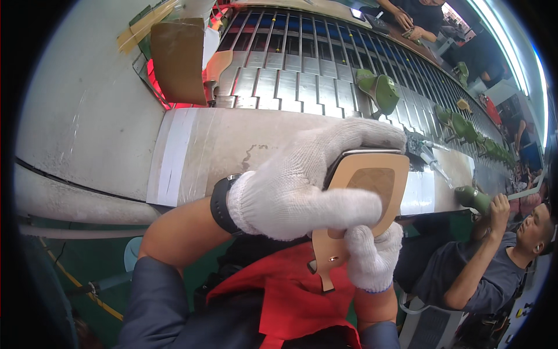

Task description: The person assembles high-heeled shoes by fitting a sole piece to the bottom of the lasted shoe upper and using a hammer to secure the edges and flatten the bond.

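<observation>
A tan high-heel-type shoe sole (387,202) with a patterned inset panel is held between my two white-gloved hands, its underside facing up. My left hand (314,192), with a dark watch at the wrist, wraps the sole's far edge. Its thumb lies across the inset. My right hand (375,256) closes on the near edge by the narrow waist. A small shiny metal spot and a dark-edged end show at that narrow part, above my red apron (285,291). A thin dark edge with a light line runs behind the sole; what lies beneath is hidden.
Beyond the pale bench (232,134) runs a slatted metal conveyor (279,87) carrying green shoe lasts (386,96). A brown board (177,64) stands at a red-lit opening at left. On the right, a co-worker (465,262) holds a green last (474,199).
</observation>
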Tool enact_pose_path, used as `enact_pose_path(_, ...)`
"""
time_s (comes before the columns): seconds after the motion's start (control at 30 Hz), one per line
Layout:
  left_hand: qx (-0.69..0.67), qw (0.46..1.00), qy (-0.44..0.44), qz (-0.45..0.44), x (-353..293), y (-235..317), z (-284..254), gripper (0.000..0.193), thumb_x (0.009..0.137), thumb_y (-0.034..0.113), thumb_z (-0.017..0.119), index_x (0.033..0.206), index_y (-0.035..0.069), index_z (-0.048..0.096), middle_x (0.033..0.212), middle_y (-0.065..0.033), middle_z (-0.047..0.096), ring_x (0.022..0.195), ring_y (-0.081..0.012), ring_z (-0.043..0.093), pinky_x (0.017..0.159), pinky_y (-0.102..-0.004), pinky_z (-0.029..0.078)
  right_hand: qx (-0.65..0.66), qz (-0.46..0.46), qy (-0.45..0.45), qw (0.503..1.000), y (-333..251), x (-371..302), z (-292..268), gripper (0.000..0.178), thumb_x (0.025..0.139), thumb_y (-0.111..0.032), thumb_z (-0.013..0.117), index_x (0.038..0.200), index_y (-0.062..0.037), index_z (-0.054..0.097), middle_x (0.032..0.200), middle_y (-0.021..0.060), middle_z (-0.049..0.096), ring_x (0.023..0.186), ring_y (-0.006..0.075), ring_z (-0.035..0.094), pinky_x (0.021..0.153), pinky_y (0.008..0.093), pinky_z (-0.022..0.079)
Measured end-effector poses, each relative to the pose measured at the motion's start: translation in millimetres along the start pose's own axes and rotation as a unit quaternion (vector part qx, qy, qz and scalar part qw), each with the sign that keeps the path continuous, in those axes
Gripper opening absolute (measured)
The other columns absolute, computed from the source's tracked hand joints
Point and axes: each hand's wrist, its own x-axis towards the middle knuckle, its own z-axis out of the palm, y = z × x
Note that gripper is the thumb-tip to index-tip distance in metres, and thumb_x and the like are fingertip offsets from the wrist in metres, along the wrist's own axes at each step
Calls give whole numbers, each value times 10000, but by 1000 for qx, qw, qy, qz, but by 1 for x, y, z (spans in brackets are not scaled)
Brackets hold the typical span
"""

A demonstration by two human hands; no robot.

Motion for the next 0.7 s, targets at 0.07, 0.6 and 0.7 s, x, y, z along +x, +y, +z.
enact_pose_path(0.07, -91, 995, 9, -29, 2, 3, 3, 735, 1055, 364, 660, 1600, -97, 486, 1598, -221, 586, 1470, -292, 586, 1258, -438, 444, 6, 14, 17, 1000, -4, 0, 5, 536, 1031, -357, 736, 1281, 116, 723, 1097, 169, 819, 1036, 244, 791, 904, 366, 639)
enact_pose_path(0.6, -70, 995, 14, 69, 19, -25, -10, 678, 1105, 311, 622, 1638, -69, 446, 1566, -186, 592, 1464, -259, 562, 1246, -411, 444, 108, 42, 25, 993, -2, 22, -14, 334, 1117, -175, 668, 1307, 88, 745, 1189, 141, 808, 1017, 161, 760, 899, 326, 622)
enact_pose_path(0.7, -89, 996, 20, 10, -1, -10, -9, 748, 1085, 393, 585, 1636, -89, 435, 1649, -231, 544, 1541, -305, 526, 1285, -444, 418, 75, 33, 15, 997, 3, 12, -6, 336, 1131, -208, 651, 1290, 66, 762, 1139, 119, 816, 959, 140, 747, 834, 304, 606)
